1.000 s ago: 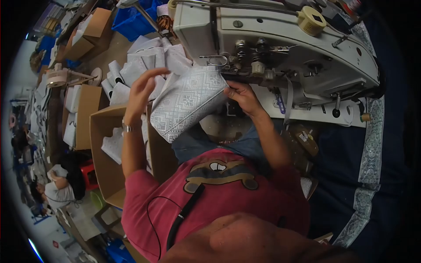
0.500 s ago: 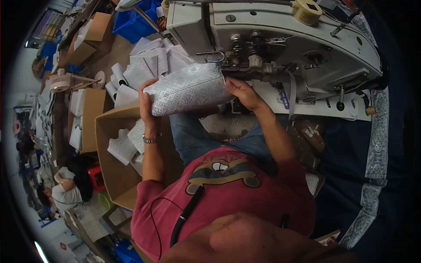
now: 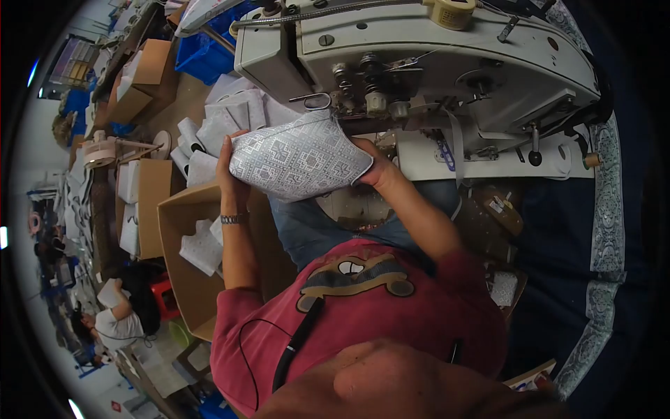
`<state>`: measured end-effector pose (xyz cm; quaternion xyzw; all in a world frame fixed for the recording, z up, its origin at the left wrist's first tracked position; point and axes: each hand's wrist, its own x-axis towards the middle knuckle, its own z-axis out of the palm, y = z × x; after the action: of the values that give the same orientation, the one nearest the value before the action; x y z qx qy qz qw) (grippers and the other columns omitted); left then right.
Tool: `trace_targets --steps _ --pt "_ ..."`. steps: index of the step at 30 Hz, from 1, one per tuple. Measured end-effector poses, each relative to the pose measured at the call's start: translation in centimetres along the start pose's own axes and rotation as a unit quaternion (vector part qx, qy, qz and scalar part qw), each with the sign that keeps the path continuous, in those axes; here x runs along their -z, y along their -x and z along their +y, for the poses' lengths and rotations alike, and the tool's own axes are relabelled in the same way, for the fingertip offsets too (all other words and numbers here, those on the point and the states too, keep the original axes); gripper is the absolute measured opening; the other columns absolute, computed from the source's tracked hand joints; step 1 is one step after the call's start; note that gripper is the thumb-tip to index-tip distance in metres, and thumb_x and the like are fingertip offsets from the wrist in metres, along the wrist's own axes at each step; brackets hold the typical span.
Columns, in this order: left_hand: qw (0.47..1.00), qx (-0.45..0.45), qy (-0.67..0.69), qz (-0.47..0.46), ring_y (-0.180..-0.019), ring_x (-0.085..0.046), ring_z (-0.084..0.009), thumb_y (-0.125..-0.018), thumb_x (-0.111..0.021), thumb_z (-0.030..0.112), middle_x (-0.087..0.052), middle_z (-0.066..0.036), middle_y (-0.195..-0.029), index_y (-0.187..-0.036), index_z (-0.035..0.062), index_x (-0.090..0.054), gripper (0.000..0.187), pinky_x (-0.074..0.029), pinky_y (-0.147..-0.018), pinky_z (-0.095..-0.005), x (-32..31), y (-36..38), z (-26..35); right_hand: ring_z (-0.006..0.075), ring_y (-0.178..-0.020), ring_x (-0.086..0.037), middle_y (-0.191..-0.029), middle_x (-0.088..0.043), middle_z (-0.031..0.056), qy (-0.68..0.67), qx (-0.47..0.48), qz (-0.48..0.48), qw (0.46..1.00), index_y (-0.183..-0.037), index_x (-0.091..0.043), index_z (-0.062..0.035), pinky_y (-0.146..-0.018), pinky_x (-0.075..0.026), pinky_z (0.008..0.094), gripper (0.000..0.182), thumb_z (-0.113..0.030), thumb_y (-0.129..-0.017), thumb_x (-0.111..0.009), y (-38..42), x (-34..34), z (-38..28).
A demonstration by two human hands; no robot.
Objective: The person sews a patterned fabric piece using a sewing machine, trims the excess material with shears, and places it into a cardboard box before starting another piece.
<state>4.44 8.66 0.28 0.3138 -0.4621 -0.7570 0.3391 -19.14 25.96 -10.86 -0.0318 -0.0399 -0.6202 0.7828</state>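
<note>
A silvery grey patterned fabric piece (image 3: pixel 296 157) is held up in front of the sewing machine (image 3: pixel 447 77), above my lap. My left hand (image 3: pixel 234 167) grips its left end, with the fingers partly behind the cloth. At the right end my right hand (image 3: pixel 373 164) holds the edge, its fingertips hidden behind the fabric. The upper edge of the piece lies close under the machine's wire loop (image 3: pixel 315 102).
An open cardboard box (image 3: pixel 192 279) with pale pieces inside stands left of my legs. More folded pieces (image 3: pixel 234 115) are heaped behind it. A co-worker (image 3: pixel 118 325) sits at the far left. A blue crate (image 3: pixel 199 59) is beyond the heap.
The fabric has turned so that more of its patterned face shows, and its right end has swung lower. My right hand has shifted down and further behind it. The view has shifted slightly.
</note>
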Motion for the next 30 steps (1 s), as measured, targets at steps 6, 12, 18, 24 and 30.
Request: trace_targets --steps 6,12,18,24,30 --pt "0.999 0.040 0.023 0.006 -0.098 -0.069 -0.0282 -0.102 -0.048 0.042 -0.069 -0.018 -0.110 -0.121 -0.0040 -0.060 0.051 -0.055 -0.089 -0.0393 0.1 -0.7 0.1 0.0300 -0.128 -0.055 -0.142 -0.054 0.0179 -0.126 -0.013 -0.064 0.990 -0.141 -0.048 0.0013 -0.112 -0.042 0.0444 0.049 -0.032 -0.107 -0.038 -3.4 4.3 1.6" --pt "0.994 0.096 0.039 0.025 -0.099 -0.069 -0.0292 -0.100 -0.052 0.043 -0.070 -0.018 -0.110 -0.118 -0.0036 -0.063 0.051 -0.055 -0.090 -0.0395 0.0 -2.0 0.5 0.0260 -0.127 -0.053 -0.143 -0.051 0.0131 0.183 0.068 0.123 0.973 -0.143 -0.044 -0.0026 -0.109 -0.043 0.0416 0.050 -0.036 -0.108 -0.033 -2.9 3.0 1.7" --pt "0.979 0.199 0.049 0.011 -0.106 -0.068 -0.0334 -0.097 -0.051 0.058 -0.068 -0.022 -0.120 -0.126 -0.0070 -0.059 0.072 -0.055 -0.094 -0.0440 -0.4 -3.9 1.4 0.0122 -0.081 -0.068 -0.099 -0.070 0.0052 0.416 0.210 0.267 0.844 -0.117 -0.064 -0.0032 -0.060 -0.053 0.0243 0.032 -0.030 -0.105 -0.051 4.2 -1.6 0.7" --pt "0.986 0.156 -0.003 -0.050 -0.110 -0.066 -0.0341 -0.093 -0.039 0.075 -0.064 -0.021 -0.125 -0.135 -0.0033 -0.052 0.089 -0.055 -0.094 -0.0474 3.4 -7.0 1.1 0.0120 -0.049 -0.057 -0.059 -0.057 0.0049 0.665 0.226 0.275 0.657 -0.081 -0.060 -0.0032 -0.046 -0.040 0.0286 0.029 -0.027 -0.096 -0.066 3.2 -7.5 1.1" --pt "0.982 0.026 -0.152 -0.112 -0.112 -0.066 -0.0244 -0.105 -0.030 0.059 -0.063 -0.017 -0.126 -0.136 0.0022 -0.051 0.068 -0.054 -0.096 -0.0392 3.9 -8.1 0.2 0.0301 -0.046 -0.056 -0.053 -0.051 0.0151 0.782 0.387 0.298 0.388 -0.067 -0.055 -0.0035 -0.043 -0.038 0.0388 0.032 -0.020 -0.088 -0.072 1.3 -9.1 2.4"
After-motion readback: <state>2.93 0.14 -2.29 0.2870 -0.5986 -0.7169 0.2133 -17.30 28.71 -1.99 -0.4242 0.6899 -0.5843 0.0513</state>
